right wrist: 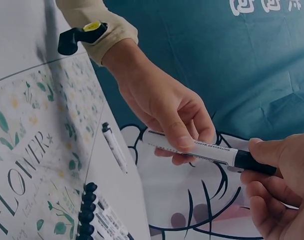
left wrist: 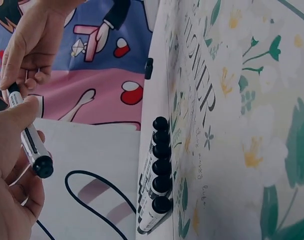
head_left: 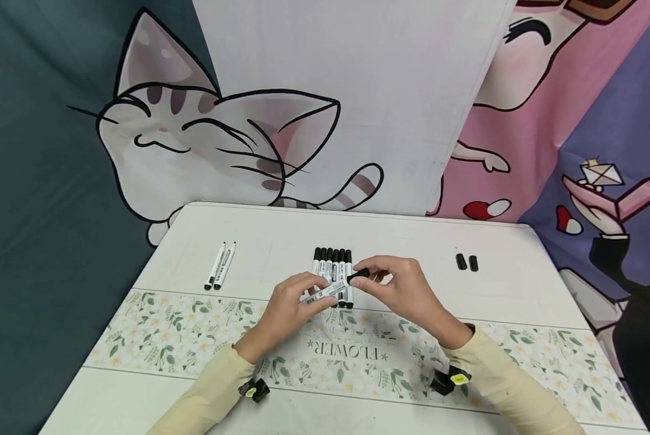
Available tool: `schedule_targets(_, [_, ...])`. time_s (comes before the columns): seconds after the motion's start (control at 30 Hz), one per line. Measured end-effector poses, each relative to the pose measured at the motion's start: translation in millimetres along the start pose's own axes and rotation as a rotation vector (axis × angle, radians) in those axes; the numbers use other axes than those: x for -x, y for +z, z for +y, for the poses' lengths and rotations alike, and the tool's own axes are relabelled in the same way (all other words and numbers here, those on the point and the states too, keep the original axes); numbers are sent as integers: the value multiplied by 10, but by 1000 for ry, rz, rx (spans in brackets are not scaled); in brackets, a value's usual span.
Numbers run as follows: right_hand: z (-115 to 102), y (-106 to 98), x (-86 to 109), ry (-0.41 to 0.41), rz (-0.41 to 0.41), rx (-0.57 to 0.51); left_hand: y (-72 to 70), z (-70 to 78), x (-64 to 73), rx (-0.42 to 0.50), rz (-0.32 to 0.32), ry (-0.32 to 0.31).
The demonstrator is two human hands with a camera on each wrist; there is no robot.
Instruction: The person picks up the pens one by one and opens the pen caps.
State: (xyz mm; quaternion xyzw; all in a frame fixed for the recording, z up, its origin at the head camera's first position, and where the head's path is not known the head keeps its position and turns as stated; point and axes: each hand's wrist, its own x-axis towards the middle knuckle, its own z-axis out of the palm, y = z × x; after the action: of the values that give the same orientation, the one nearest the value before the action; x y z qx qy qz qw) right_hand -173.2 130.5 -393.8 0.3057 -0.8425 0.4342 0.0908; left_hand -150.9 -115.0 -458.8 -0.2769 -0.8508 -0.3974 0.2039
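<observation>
A white whiteboard marker [right wrist: 211, 151] with a black cap [right wrist: 247, 161] is held between both hands above the table. My left hand [head_left: 292, 302] grips its white barrel between thumb and fingers, near the end away from the cap. Thumb and fingers of my right hand [head_left: 398, 287] pinch the black cap, which sits against the barrel. Just behind and below the hands, several capped markers [head_left: 323, 266] lie side by side in a row, partly hidden by the left hand and the held marker.
Two white markers without caps [head_left: 225, 266] lie together on the left of the table, tips pointing away. Two loose black caps [head_left: 461, 261] are on the right side. A floral band [head_left: 194, 332] crosses the white tabletop; a cartoon-printed cloth [head_left: 357, 60] hangs behind.
</observation>
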Motion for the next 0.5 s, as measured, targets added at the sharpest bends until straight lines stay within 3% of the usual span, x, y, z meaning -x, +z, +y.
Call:
schedule_targets(0.17, [-15,4,20,-43,22,14,-3,43,-3,28,-22,-19])
schedule_targets(0.5, [25,39,69,-66,20,17,19,25,39,59,-30,9])
